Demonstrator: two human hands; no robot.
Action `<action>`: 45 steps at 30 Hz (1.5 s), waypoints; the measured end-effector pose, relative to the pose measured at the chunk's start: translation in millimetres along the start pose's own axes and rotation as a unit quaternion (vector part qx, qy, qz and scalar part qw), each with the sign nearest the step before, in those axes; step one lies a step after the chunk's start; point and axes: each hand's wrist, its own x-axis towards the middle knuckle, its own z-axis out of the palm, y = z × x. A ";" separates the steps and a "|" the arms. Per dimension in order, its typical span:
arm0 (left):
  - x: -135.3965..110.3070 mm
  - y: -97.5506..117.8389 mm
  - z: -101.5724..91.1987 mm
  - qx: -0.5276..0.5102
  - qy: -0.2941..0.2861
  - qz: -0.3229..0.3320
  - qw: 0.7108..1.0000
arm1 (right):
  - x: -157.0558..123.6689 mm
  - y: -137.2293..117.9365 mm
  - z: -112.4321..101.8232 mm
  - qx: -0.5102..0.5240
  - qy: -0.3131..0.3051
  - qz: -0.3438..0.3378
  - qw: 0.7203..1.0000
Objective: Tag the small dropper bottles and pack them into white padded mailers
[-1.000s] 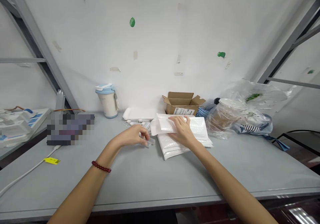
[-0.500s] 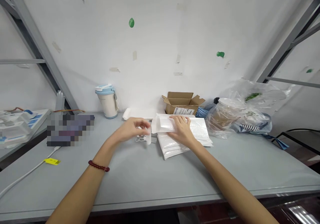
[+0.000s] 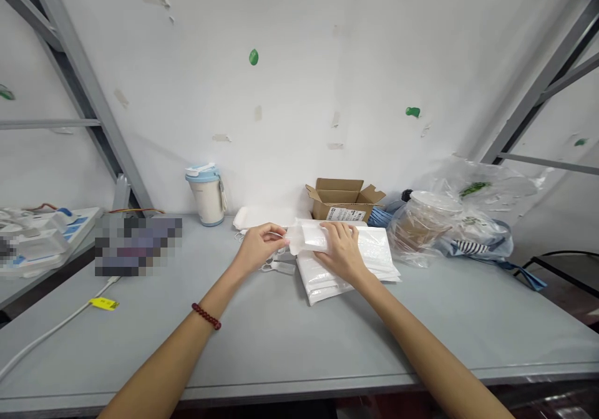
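Note:
My left hand (image 3: pixel 262 244), a dark red bead bracelet on its wrist, pinches at the open-looking, translucent end of a white bubble mailer (image 3: pixel 312 235). Whether a small thing is also between its fingertips is hidden. From the other side my right hand (image 3: pixel 342 249) lies over the same mailer, fingers bent across its top and thumb at the near edge. Beneath it rests a stack of white bubble mailers (image 3: pixel 322 287), slightly askew on the grey table (image 3: pixel 262 338). White thin loops and a small pale piece (image 3: pixel 279 267) lie just below my left fingers.
Behind my hands are a flat white item (image 3: pixel 262 216) and an open cardboard box (image 3: pixel 337 207). A cream tumbler (image 3: pixel 209 201) with a blue lid stands back left. Plastic bags (image 3: pixel 421 229) with a round container sit right. A white cable (image 3: pixel 51 330) crosses the table's left.
My left hand has moved right to the mailer's end; before, it was apart from it with a small white piece near its fingers. My right hand stays on the mailer. The view has shifted slightly.

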 end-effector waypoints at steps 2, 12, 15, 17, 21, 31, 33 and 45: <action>-1.7 -2.9 7.6 0.023 -0.004 0.031 0.999 | -0.4 -1.1 1.2 -0.007 -0.001 -0.007 1.000; -10.4 -7.2 26.5 0.071 -0.023 0.124 0.989 | -1.0 -11.8 0.9 0.004 -0.011 -0.027 1.000; -9.1 -0.5 16.7 0.093 0.007 0.125 0.988 | -0.1 -9.3 -1.0 0.003 -0.010 -0.021 1.000; -6.4 3.8 6.2 0.136 0.032 0.125 0.982 | 0.9 -5.0 -2.5 0.000 -0.002 -0.009 1.000; -4.2 2.4 -6.0 0.274 -0.122 0.094 0.949 | 2.5 3.7 -4.1 -0.005 0.007 0.029 1.000; -18.5 3.8 11.9 0.305 -0.218 0.113 0.920 | 1.4 6.2 -2.0 0.008 -0.013 0.035 0.999; -16.1 14.8 4.4 0.265 -0.143 0.087 0.950 | 1.4 6.0 -2.2 0.010 -0.014 0.035 0.999; -9.4 15.9 1.7 0.082 0.146 0.062 0.984 | 0.3 -1.7 -6.4 0.036 -0.003 -0.006 0.999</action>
